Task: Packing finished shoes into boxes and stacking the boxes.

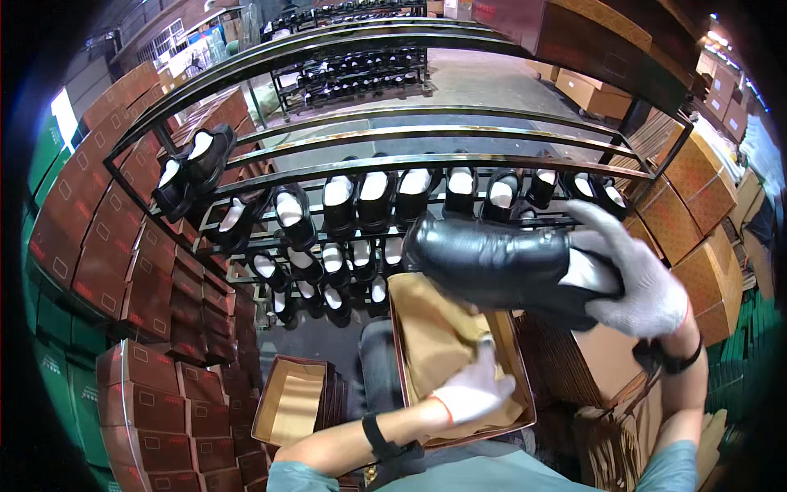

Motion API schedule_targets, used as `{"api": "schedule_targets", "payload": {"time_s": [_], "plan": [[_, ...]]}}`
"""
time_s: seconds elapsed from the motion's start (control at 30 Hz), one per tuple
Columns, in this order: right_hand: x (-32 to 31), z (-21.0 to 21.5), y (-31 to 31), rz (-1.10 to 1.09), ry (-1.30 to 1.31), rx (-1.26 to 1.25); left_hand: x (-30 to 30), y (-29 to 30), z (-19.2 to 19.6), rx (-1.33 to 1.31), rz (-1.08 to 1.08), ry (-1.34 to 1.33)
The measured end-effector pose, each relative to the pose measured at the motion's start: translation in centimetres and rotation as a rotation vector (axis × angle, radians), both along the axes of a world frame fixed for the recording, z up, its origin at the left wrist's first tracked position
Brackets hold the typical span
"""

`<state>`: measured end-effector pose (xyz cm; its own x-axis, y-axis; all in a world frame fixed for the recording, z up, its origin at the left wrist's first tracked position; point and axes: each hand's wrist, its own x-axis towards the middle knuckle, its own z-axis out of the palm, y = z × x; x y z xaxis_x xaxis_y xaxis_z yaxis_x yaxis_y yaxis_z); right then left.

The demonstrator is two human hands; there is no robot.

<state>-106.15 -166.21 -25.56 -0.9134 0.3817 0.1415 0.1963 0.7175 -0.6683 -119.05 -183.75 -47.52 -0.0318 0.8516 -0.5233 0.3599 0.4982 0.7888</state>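
Note:
My right hand (639, 283), in a white glove, grips a glossy black leather shoe (492, 258) by its heel end. Its toe points left and a white insert shows in its opening. Another dark shape sits below it, but I cannot tell whether it is a second shoe. Under the shoe stands an open shoebox (525, 373) with brown wrapping paper (430, 328) inside. Inside the box my gloved left hand (475, 394) has its fingers closed at a fold of that paper; the fingertips are slightly blurred.
A metal rack (459, 160) with rows of black shoes spans the front. Brown-red shoeboxes (90, 234) are stacked at left. An open empty box (295, 402) sits left of my knee. Cartons (697, 180) and flattened cardboard (611, 439) stand at right.

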Motion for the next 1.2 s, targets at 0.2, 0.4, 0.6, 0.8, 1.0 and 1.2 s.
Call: {"api": "schedule_targets", "payload": {"time_s": [0.2, 0.4, 0.6, 0.8, 1.0, 1.2], "plan": [[-11.5, 0.3, -2.6, 0.824, -0.781, 0.677, 7.1, -5.8, 0.5, 0.73, -0.28, 0.361], [-7.6, -7.3, -0.7, 0.479, -0.032, 0.444, -6.1, -3.1, 3.8, 1.208, 0.322, 0.772], [17.1, -21.5, -0.8, -0.622, -0.839, 0.387, -10.7, 2.1, -3.4, 0.595, -0.088, 0.793], [23.2, -17.0, -1.6, -0.563, -0.911, 0.514, -8.0, 0.9, -0.6, 0.997, 0.275, 0.583], [20.8, -4.3, -3.2, -0.984, -0.133, 0.185, -3.0, -9.0, -3.3, 0.744, 0.549, 0.192], [12.1, -17.3, -9.5, -0.43, -0.092, -0.325, 2.5, -12.9, -2.3, 0.663, 0.536, -0.538]]}}
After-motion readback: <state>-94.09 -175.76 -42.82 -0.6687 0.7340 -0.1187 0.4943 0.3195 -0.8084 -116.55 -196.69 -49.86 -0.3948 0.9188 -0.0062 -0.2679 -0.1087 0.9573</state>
